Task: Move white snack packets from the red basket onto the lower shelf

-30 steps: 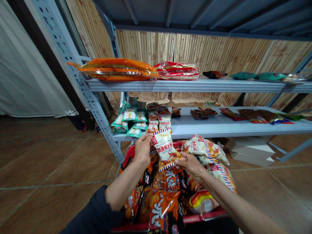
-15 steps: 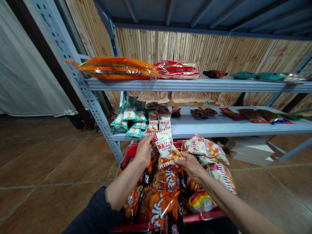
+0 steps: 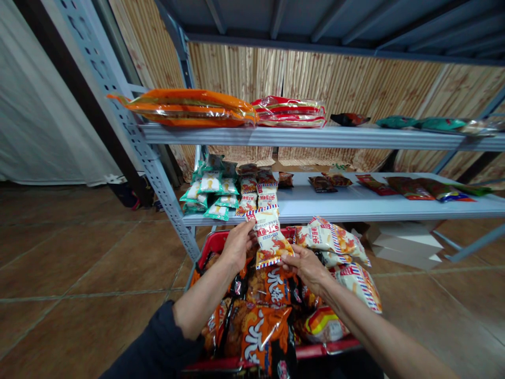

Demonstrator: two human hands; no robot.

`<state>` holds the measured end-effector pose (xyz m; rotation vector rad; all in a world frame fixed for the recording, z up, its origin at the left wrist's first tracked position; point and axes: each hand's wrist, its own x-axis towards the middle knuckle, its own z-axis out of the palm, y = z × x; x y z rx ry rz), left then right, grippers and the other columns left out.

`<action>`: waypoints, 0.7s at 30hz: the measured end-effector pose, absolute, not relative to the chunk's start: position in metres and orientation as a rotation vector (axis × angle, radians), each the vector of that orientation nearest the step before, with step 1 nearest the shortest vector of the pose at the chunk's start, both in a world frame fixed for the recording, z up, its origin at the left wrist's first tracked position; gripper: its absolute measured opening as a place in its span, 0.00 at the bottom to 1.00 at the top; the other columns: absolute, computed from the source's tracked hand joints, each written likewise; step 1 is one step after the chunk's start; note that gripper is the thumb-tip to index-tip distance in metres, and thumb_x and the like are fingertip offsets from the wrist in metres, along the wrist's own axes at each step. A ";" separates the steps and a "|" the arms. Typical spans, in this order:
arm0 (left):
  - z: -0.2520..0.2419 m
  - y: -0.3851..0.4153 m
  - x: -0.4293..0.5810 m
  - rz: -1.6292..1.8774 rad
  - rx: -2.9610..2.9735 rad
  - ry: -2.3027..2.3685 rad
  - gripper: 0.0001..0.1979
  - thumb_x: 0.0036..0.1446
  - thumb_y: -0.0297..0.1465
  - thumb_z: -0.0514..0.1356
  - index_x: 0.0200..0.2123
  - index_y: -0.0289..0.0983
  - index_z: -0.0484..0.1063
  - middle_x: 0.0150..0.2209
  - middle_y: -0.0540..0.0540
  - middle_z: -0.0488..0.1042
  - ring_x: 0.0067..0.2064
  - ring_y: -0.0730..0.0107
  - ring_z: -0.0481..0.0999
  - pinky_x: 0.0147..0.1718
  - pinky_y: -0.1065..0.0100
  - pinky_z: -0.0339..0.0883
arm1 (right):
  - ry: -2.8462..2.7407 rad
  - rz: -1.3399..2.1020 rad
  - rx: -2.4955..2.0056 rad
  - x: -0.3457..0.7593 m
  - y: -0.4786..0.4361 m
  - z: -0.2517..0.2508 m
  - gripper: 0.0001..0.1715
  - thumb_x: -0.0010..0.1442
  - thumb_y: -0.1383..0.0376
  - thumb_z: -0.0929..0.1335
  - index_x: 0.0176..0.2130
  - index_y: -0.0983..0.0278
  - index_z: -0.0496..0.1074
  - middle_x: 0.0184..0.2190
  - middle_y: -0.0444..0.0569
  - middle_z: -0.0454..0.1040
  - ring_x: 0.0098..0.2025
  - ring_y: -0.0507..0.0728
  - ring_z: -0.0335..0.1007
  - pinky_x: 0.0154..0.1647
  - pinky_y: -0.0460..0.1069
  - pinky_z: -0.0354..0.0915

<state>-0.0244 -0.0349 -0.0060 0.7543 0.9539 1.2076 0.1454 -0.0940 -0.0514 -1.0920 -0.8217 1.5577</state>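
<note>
Between my two hands is a white snack bag (image 3: 270, 238) with a striped edge and red lettering, held above a red basket (image 3: 311, 351). My left hand (image 3: 238, 246) grips its upper left side, and my right hand (image 3: 303, 264) pinches its lower right corner. Orange and black snack bags (image 3: 265, 334) fill much of the basket. More white snack bags (image 3: 329, 239) of the same kind lie at the basket's right side. Just beyond the held bag, similar white bags (image 3: 267, 196) are stacked on the lower shelf beside green and white packets (image 3: 210, 184).
The blue metal rack's lower shelf (image 3: 315, 208) also bears small brown packets (image 3: 321, 184) and flat red bags (image 3: 408, 188). Large orange bags (image 3: 193, 108) and red bags (image 3: 292, 111) lie on the shelf above. White boxes (image 3: 406, 245) stand below. A perforated post (image 3: 152, 158) rises at left.
The held bag has tilted slightly, its upper end tipping away, and its lower edge is a little higher. Both hands keep their hold, and the basket and shelf goods stay put.
</note>
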 end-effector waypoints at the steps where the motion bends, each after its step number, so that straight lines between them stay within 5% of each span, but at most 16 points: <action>1: -0.008 -0.036 -0.025 1.192 0.756 0.942 0.15 0.42 0.38 0.64 0.34 0.36 0.72 0.33 0.44 0.76 0.31 0.72 0.74 0.33 0.70 0.65 | -0.805 1.561 -1.089 0.145 -0.094 -0.050 0.18 0.41 0.65 0.74 0.35 0.66 0.72 0.28 0.45 0.75 0.27 0.48 0.69 0.27 0.42 0.65; 21: -0.015 -0.055 -0.024 1.083 0.722 0.776 0.13 0.44 0.30 0.63 0.36 0.34 0.72 0.35 0.44 0.77 0.35 0.65 0.76 0.36 0.66 0.68 | -0.752 1.574 -1.083 0.135 -0.087 -0.049 0.15 0.41 0.66 0.74 0.32 0.66 0.72 0.28 0.45 0.74 0.26 0.47 0.70 0.25 0.40 0.65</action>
